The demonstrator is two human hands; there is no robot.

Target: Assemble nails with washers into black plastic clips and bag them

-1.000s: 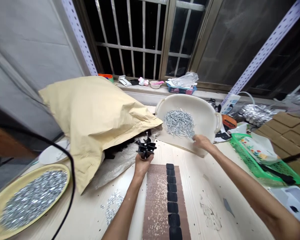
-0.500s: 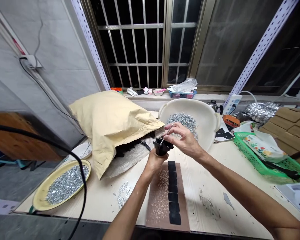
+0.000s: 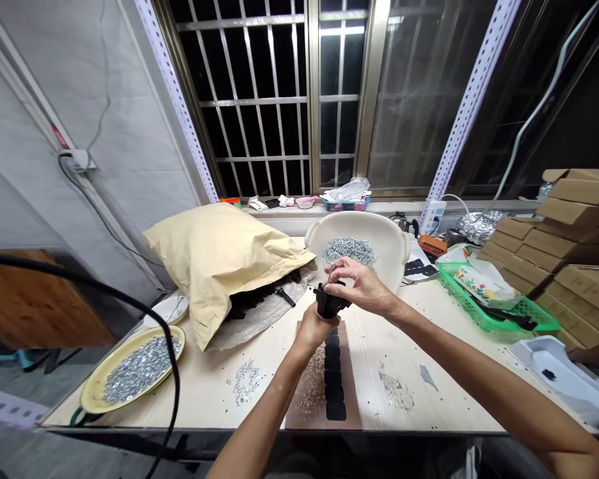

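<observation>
My left hand point(image 3: 315, 327) is wrapped round a black plastic part point(image 3: 331, 303), held up above the table. Over that part, my right hand point(image 3: 357, 285) pinches a thin metal screw point(image 3: 330, 271), whose lower end reaches into the black part. Behind my hands a cream basin point(image 3: 389, 246) holds a heap of silvery screws point(image 3: 349, 249). Below them lies a brown board point(image 3: 352, 399) with a row of black square pads point(image 3: 335, 392) on it. The bottom of the black part is hidden by my left fingers.
A large yellow paper sack point(image 3: 219, 249) with black parts spilling out lies left of my hands. A yellow oval tray point(image 3: 90, 398) of washers and a loose pile of washers point(image 3: 246, 381) sit nearer. At right are a green basket point(image 3: 499, 326) and stacked cardboard boxes point(image 3: 579, 219).
The camera view has tilted up and turned a little right. My hands stay together at the black part, and the screw now shows less of its length above it.
</observation>
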